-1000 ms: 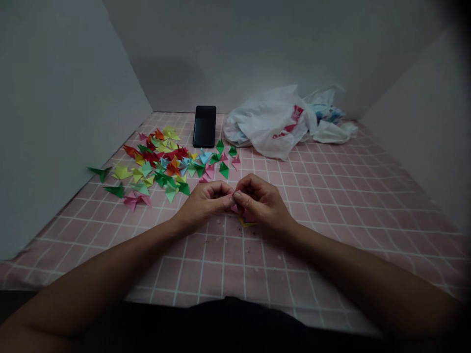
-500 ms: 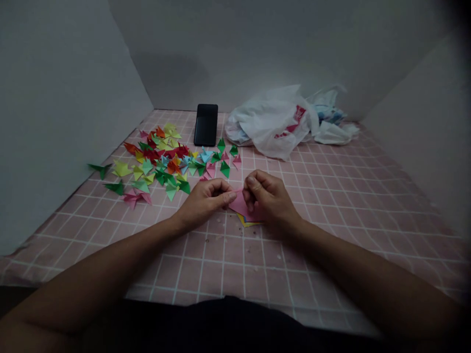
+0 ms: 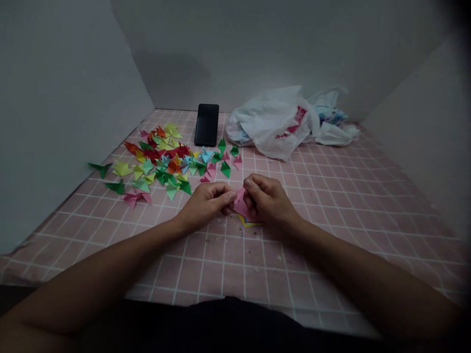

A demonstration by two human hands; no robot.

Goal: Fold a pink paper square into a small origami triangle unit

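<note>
Between thumb and fingers, my left hand (image 3: 215, 198) pinches a small folded piece of pink origami paper (image 3: 239, 193). My right hand (image 3: 267, 196) is closed on the other side of the same piece; its fingers hide much of it. Just below both hands lies a stack of square origami paper (image 3: 247, 223), pink on top with yellow and blue corners peeking out. Where the held piece ends and the pink top sheet begins is hard to tell. Left of my hands spreads a pile of folded paper cranes (image 3: 172, 164) in green, pink, red, orange, yellow and blue.
A black phone (image 3: 206, 125) leans upright near the back wall. Beside it sit a white plastic bag (image 3: 272, 122) with red print and another crumpled bag (image 3: 333, 120). The pink checked tablecloth (image 3: 349, 211) runs up to walls on three sides.
My right hand has dipped slightly, and the pink paper between my hands now shows a wider face. The cranes, phone and bags stay in place.
</note>
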